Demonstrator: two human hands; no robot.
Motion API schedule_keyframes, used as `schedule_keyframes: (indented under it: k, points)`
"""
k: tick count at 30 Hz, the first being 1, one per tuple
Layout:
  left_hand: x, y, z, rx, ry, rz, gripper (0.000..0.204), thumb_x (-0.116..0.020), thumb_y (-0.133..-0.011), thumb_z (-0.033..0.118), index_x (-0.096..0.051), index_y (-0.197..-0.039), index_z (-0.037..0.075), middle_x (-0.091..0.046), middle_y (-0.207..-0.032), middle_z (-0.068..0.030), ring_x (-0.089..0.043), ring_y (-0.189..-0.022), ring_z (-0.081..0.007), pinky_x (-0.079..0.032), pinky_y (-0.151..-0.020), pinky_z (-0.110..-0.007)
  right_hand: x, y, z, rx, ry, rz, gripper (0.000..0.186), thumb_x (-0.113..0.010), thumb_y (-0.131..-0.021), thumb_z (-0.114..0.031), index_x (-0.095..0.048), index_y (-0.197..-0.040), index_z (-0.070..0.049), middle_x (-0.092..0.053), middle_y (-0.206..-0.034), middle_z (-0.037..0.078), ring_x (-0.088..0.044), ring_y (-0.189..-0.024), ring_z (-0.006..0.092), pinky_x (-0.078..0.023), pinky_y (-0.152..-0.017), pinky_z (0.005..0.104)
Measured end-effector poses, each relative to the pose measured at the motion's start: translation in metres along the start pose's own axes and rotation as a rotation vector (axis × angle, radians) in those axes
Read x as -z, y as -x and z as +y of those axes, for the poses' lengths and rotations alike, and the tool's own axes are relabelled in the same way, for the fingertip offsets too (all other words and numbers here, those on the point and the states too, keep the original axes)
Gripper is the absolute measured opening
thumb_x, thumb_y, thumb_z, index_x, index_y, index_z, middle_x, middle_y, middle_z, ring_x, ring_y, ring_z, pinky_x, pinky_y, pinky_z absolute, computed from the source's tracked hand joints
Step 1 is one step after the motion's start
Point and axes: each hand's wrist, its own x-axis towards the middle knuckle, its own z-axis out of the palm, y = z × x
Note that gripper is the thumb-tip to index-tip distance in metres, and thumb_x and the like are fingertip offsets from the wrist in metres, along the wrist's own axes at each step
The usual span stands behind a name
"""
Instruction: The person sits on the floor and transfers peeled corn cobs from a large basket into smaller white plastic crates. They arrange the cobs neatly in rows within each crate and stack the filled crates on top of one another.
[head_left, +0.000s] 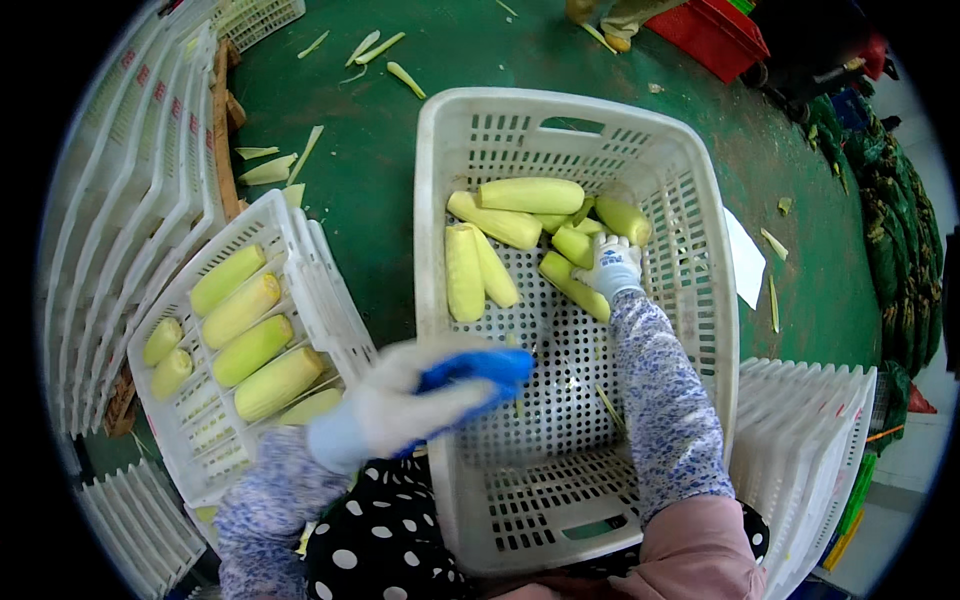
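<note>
A large white perforated crate [712, 310] stands before me, with several pale green ears of what looks like corn in thin inner husk [530, 194] lying at its far end. My right hand [612, 264], in a white glove, reaches into the crate with its fingers curled on one of these ears [574, 246]; the fingertips are partly hidden. Over the crate's left rim, my gloved left hand [405, 395] is closed on a blue tool [475, 375]; motion smears it and its kind is unclear. Left of it, a shallow white tray [318, 262] holds more ears [252, 350] in rows.
Nested white crates [130, 200] are stacked at the left, and another stack [805, 430] stands at the right. Husk strips [270, 170] litter the green floor. A red bin [708, 38] and another person's shoe [618, 38] are at the far side. A dark green leafy heap [880, 240] lies far right.
</note>
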Motion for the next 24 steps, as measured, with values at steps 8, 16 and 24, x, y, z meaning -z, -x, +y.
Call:
schedule_keyframes:
  k: [8, 16, 24]
  points:
    - [-0.041, -0.046, -0.063, 0.149, 0.338, -0.003, 0.057, -0.056, -0.095, 0.035, -0.041, -0.138, 0.001, -0.054, -0.124, -0.0104, -0.053, -0.112, -0.016, -0.043, -0.095, -0.029, -0.019, 0.094, 0.045, -0.074, -1.556, -0.557, 0.073, -0.072, -0.08, -0.046, -0.049, -0.128, 0.005, -0.062, -0.114, 0.017, -0.064, -0.095, 0.0225, -0.054, -0.082, 0.0323]
    - [-0.042, -0.051, -0.071, 0.302, 0.815, -0.059, 0.052, -0.059, -0.093, 0.032, -0.043, -0.132, 0.001, -0.059, -0.117, -0.0156, -0.062, -0.104, -0.0238, -0.053, -0.088, -0.041, -0.004, 0.093, 0.021, -0.359, -1.072, -0.357, 0.079, -0.052, -0.086, -0.063, -0.047, -0.131, 0.002, -0.062, -0.112, 0.02, -0.061, -0.103, 0.0235, -0.051, -0.088, 0.0353]
    - [-0.016, -0.035, -0.061, 0.049, 1.166, -0.234, 0.071, -0.051, -0.091, 0.053, -0.038, -0.137, 0.001, -0.057, -0.118, -0.0256, -0.06, -0.103, -0.0392, -0.049, -0.09, -0.053, -0.086, 0.049, -0.079, -0.932, -1.367, 0.03, 0.095, -0.081, -0.067, -0.046, -0.035, -0.127, 0.01, -0.053, -0.121, 0.025, -0.059, -0.105, 0.0312, -0.049, -0.089, 0.0384]
